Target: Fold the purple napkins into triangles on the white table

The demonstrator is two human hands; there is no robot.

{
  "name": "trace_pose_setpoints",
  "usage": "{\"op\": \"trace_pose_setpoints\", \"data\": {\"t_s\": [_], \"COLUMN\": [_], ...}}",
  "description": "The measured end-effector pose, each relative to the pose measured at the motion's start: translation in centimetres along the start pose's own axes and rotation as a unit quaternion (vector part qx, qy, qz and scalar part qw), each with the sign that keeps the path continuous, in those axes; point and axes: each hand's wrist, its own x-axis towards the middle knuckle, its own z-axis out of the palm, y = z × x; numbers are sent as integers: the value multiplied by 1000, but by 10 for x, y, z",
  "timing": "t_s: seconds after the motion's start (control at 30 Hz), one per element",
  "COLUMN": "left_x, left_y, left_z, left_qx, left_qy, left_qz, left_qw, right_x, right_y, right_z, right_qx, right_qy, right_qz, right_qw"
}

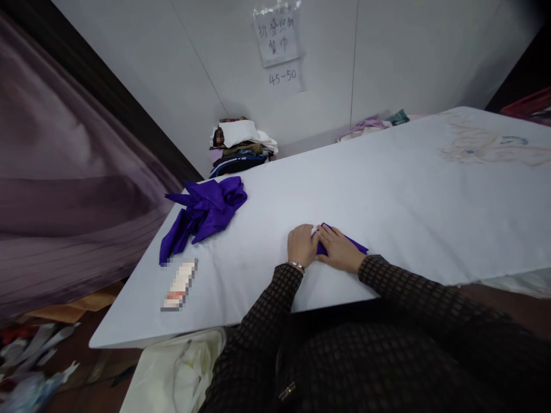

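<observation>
A folded purple napkin (pixel 358 246) lies on the white-covered table in front of me, mostly hidden under my hands. My left hand (pixel 302 245), with a bracelet at the wrist, is curled at the napkin's left edge, its fingertips closed there. My right hand (pixel 340 248) lies flat across the napkin with the fingers stretched out, pointing up and left. Both hands almost touch at the fingertips. Farther left, a crumpled heap of purple cloth (pixel 210 206) sits near the table's left edge.
A blurred-out rectangular object (pixel 179 285) lies at the front left of the white tablecloth (pixel 267 206). Stacked folded clothes (pixel 241 143) stand behind the table by the wall. A handwritten sign (pixel 279 37) hangs above. A pale bin (pixel 172 367) stands below the front edge.
</observation>
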Motion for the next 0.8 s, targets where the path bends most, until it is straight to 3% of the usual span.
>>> {"op": "trace_pose_setpoints", "data": {"t_s": [0.07,0.13,0.2,0.33,0.43,0.57,0.7,0.8], "left_x": [1,1,1,2,3,2,0,0], "left_y": [8,11,10,8,10,11,7,5], "left_z": [5,13,22,30,30,29,26,24], "left_qx": [-36,-56,-63,-44,-16,2,-3,-9], "left_qy": [-19,-72,-110,-124,-129,-132,-124,-131], "left_qz": [92,124,112,89,84,98,134,159], "left_qw": [995,988,986,987,988,986,983,979], "right_x": [0,1,0,-15,-42,-86,-116,-122], "right_y": [0,-1,-3,-3,6,36,68,76], "right_z": [-1,-2,-3,-8,-15,-33,-57,-66], "right_qx": [1,-3,-6,10,28,97,255,306], "right_qy": [10,14,12,-1,-24,-40,-42,-16], "right_qz": [-21,-32,-25,5,31,51,121,153], "right_qw": [1000,999,1000,1000,999,993,958,940]}}
